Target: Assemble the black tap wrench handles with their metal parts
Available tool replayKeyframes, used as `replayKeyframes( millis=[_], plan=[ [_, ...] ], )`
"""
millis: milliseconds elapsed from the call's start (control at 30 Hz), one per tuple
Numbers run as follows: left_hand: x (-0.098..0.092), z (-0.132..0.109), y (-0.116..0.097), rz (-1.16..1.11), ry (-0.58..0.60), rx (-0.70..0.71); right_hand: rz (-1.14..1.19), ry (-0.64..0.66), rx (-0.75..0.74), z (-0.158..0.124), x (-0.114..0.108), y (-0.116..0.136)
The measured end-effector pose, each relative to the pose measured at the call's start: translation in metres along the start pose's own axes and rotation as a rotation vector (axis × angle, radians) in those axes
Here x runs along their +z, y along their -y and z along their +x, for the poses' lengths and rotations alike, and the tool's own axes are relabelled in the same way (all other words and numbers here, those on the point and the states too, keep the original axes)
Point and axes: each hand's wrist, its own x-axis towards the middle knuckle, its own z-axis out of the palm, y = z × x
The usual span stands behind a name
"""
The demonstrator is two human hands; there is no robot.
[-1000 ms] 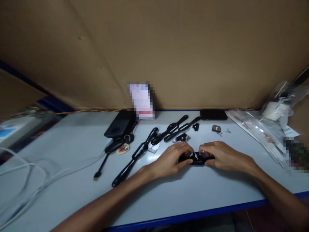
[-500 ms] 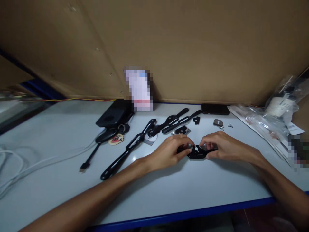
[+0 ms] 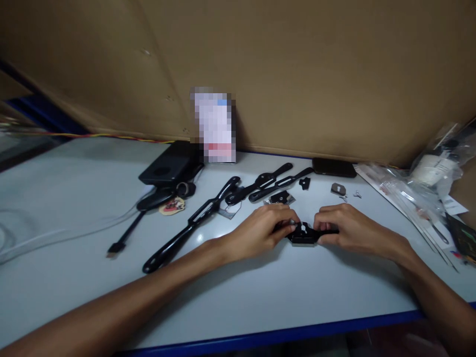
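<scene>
A black spokeshave (image 3: 304, 239), with a pale blade edge along its near side, lies low over the table between my hands. My left hand (image 3: 265, 227) pinches its left end, thumb and fingertips beside the centre plate. Closed around the right handle is my right hand (image 3: 345, 226). Beyond them are a small black cap plate (image 3: 304, 183), a grey slotted blade (image 3: 338, 189), small silver screws (image 3: 357, 194) and a black plate in clear plastic (image 3: 281, 198). Another spokeshave body (image 3: 173, 245) lies left, with two more, one a black spokeshave (image 3: 255, 188), behind.
A dark phone (image 3: 333, 167) lies at the back. A blurred-out upright screen (image 3: 217, 129) leans on the cardboard wall (image 3: 297, 74). Left are a black box (image 3: 167, 163) and a cable plug (image 3: 117, 248); right, clear plastic packaging (image 3: 405, 198). The blue table edge (image 3: 297, 332) runs in front.
My right fingers have drawn slightly right, away from the spokeshave's centre plate. The left hand keeps its pinch. The camera view has shifted a little.
</scene>
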Motion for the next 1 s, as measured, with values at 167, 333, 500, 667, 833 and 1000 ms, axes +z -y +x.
replayKeyframes(
  millis=[167,333,500,667,833,1000],
  plan=[
    [0.0016,0.0005,0.0016,-0.006,-0.021,-0.004,0.014,-0.011,0.035,-0.0017,-0.0004,0.0018],
    [0.0011,0.0,0.0029,-0.034,-0.026,0.013,-0.03,-0.043,-0.091,-0.0021,0.0006,0.0015],
    [-0.0006,-0.0006,0.0027,-0.041,-0.016,-0.014,-0.087,-0.06,-0.136,-0.0021,0.0034,-0.0015],
    [-0.0002,-0.0006,0.003,-0.061,-0.026,-0.013,-0.093,-0.058,-0.122,-0.0016,0.0041,0.0001],
    [-0.0004,-0.0004,0.0019,-0.038,-0.007,-0.039,-0.148,-0.056,-0.107,0.0003,0.0054,0.0019],
    [-0.0014,-0.0005,0.0029,-0.057,-0.007,-0.032,-0.156,-0.064,-0.123,0.0001,0.0066,0.0029]
  ],
)
